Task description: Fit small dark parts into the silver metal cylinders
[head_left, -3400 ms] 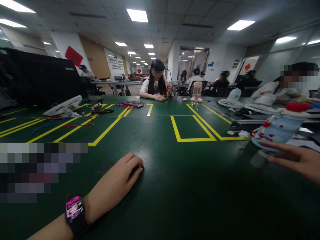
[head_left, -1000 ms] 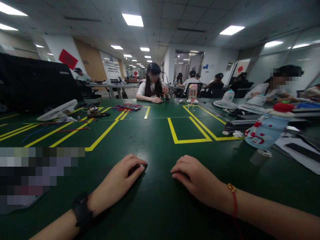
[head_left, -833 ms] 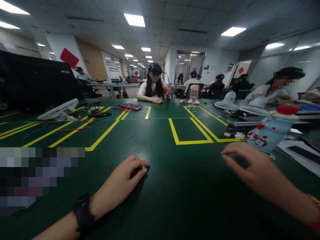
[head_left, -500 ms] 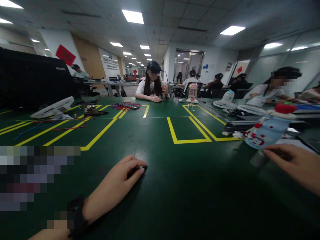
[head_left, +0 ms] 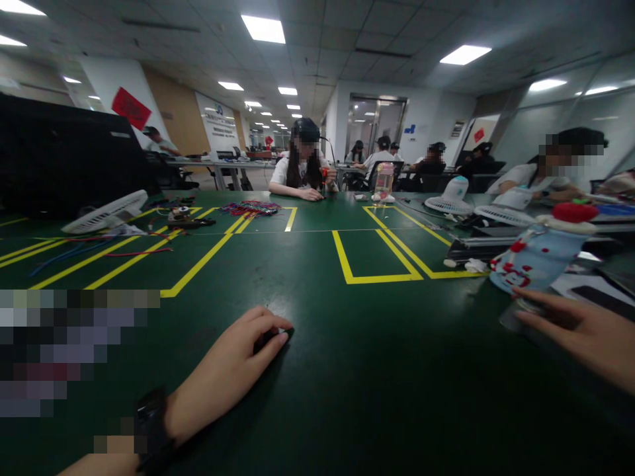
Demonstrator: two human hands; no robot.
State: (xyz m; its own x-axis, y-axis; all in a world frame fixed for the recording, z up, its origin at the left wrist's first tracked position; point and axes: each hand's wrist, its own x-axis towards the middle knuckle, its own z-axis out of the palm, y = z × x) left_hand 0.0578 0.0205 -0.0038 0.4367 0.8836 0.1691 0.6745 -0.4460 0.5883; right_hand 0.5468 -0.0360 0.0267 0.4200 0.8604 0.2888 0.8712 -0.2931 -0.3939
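My left hand [head_left: 251, 340] rests on the green table, thumb and index finger pinched at a small dark piece [head_left: 290, 332]. Most of that piece is hidden by the fingertips, so its kind does not show. At the right, my right hand [head_left: 578, 334] has its thumb and index finger about the top of a small grey, see-through-looking cylinder [head_left: 510, 317]. Blur hides what the cylinder is. Just behind it stands a light blue bottle [head_left: 538, 258] with a red top and a red-and-white print.
Yellow tape [head_left: 384, 279] marks outlines on the green table [head_left: 347, 370]. Bundled wires [head_left: 251, 209], loose red and blue wires and a white fan [head_left: 106, 213] lie left. More fans [head_left: 449, 198] and a pink-capped bottle [head_left: 383, 182] stand farther back. A person [head_left: 300, 165] sits opposite.
My right thumb and index finger have spread apart around the grey cylinder's top, where before they were close together at its edge. My left hand has stayed in place.
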